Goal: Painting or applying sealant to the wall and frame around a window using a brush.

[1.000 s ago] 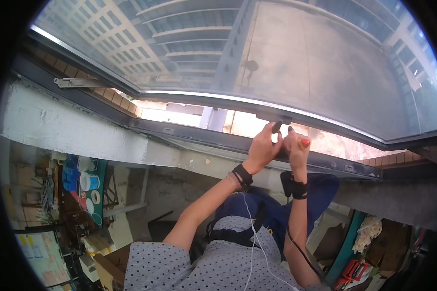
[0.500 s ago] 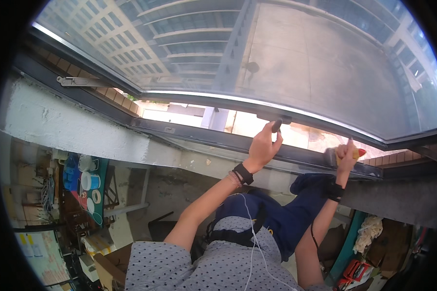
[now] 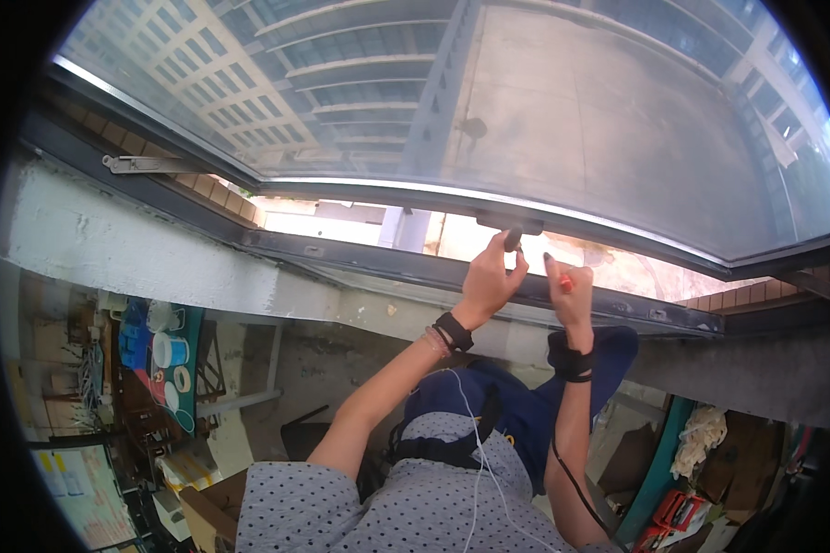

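Note:
My left hand [image 3: 491,284] is closed around the dark window handle [image 3: 514,240] at the lower edge of a tilted-out window sash [image 3: 415,192]. Just to its right, my right hand [image 3: 572,293] is closed above the lower window frame [image 3: 470,268], its index finger pointing up toward the sash. A red end of what looks like a brush [image 3: 566,284] shows at its fingers; the rest is hidden by the hand. Black straps circle both wrists.
A metal stay arm [image 3: 148,165] joins sash and frame at the left. Below the frame runs a white, rough sill [image 3: 157,249]. A green table [image 3: 192,350] with tubs stands at lower left. A red case [image 3: 678,511] and pale cloth [image 3: 701,441] lie at lower right.
My right hand has moved left along the frame, close to my left hand, with the brush in it. My left hand stays on the handle; the view has shifted slightly.

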Tool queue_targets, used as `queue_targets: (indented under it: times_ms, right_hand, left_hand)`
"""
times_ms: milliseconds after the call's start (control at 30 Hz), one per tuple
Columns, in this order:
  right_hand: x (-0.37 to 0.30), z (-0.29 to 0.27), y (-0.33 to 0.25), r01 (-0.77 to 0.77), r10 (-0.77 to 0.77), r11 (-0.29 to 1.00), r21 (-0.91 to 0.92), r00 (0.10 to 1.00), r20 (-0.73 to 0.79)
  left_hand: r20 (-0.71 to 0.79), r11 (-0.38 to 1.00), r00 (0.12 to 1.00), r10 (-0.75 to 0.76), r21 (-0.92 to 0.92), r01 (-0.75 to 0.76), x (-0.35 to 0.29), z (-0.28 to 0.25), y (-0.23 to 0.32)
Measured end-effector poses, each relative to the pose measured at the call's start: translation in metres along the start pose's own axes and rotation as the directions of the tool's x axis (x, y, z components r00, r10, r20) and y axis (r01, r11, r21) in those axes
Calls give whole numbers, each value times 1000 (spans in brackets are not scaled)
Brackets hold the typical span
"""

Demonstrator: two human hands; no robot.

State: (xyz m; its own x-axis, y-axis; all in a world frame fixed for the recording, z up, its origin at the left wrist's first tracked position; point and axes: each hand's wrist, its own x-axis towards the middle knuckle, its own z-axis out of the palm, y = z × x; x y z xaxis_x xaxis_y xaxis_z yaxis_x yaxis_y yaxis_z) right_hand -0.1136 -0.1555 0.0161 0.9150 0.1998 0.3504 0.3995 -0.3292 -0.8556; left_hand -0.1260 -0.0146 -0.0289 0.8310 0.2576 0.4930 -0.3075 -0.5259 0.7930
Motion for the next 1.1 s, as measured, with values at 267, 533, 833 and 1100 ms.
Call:
queue_targets:
  times_ms: [267, 533, 833, 1100]
  right_hand:
    - [-7, 14, 13, -69, 73, 974, 214, 997, -12]
    - [-11, -34, 40, -6, 134, 824, 567, 974, -184]
    - [-9, -107, 77, -60, 282, 859, 509, 885, -371]
    - [-4, -51, 49, -73, 352, 790, 608, 867, -353]
  left_hand:
    - [14, 1000, 1000, -9, 5, 9, -1, 1, -1]
    - [99, 997, 993, -62, 48, 57, -2, -4, 1]
    - [76, 1000, 997, -25, 19, 24, 0, -5, 4]
    - [118, 998, 991, -60, -14, 62, 0, -8, 3]
